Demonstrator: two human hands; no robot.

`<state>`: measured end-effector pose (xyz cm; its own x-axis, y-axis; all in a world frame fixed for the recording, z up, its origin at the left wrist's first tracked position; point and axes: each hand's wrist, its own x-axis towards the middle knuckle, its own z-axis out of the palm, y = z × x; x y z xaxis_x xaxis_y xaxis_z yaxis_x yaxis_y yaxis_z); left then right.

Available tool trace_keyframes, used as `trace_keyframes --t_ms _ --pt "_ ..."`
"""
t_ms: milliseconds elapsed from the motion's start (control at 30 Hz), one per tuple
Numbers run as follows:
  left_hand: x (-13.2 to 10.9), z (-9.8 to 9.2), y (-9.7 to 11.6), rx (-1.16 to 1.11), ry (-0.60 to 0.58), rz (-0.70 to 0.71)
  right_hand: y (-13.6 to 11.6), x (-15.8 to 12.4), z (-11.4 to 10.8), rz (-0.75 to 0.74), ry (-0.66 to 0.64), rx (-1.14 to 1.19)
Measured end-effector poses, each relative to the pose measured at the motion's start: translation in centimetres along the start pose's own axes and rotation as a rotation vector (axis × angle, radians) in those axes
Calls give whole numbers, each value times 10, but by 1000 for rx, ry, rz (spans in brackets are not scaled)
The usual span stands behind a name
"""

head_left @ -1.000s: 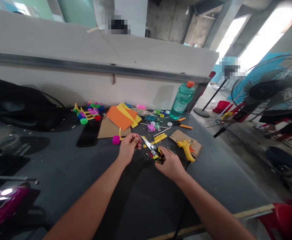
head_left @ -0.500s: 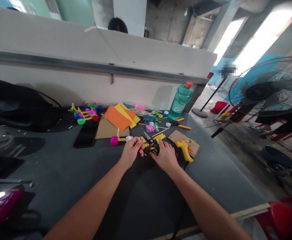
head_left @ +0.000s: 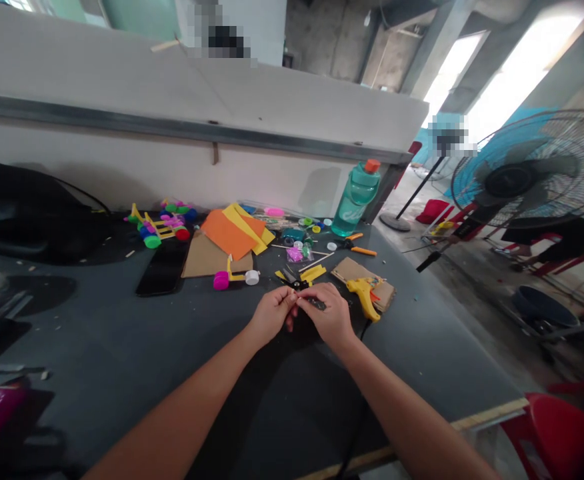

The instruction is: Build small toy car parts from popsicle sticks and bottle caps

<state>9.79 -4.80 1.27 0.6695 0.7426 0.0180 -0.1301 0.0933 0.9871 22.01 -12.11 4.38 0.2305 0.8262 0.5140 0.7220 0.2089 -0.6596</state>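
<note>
My left hand [head_left: 273, 315] and my right hand [head_left: 329, 311] meet over the dark table, thumbs and fingertips pinched together. Whatever lies between the fingertips is too small to name. Just beyond them lie black-handled cutters [head_left: 298, 283], partly hidden by my hands, beside yellow strips [head_left: 314, 273]. To the left stands a small piece with a magenta wheel [head_left: 221, 280], a white wheel [head_left: 252, 277] and a yellow frame. A yellow glue gun [head_left: 365, 295] rests on cardboard [head_left: 343, 269] to the right of my right hand.
Orange sheets [head_left: 229, 233] lie on cardboard near a black phone [head_left: 159, 270]. A colourful wheeled model [head_left: 158, 230] stands at the back left. Orange-handled pliers [head_left: 363, 251] and a green bottle [head_left: 356, 200] are at the back right. A fan [head_left: 515, 180] stands beyond the table.
My right hand has left the cutters and moved left to meet my left hand's fingertips. The cutters now lie on the table. The whole view has shifted slightly.
</note>
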Motion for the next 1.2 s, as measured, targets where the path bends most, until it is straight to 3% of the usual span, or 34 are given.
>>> trace_keyframes --t_ms 200,367,567,767,1000,1200 --pt "0 1 -3 -40 -80 -35 10 -3 -2 138 -28 137" --pt "-1 0 1 -79 -51 -55 16 -4 -3 290 -21 287" --pt "-1 -2 4 -89 -30 -45 16 -4 -1 172 66 198" --pt "0 -3 -1 -55 -61 -24 12 -4 3 140 -25 244" --pt "2 -3 -2 -34 -72 -64 19 -5 2 354 68 396" --pt "-1 -1 3 -69 -60 -69 14 -5 4 225 -22 255"
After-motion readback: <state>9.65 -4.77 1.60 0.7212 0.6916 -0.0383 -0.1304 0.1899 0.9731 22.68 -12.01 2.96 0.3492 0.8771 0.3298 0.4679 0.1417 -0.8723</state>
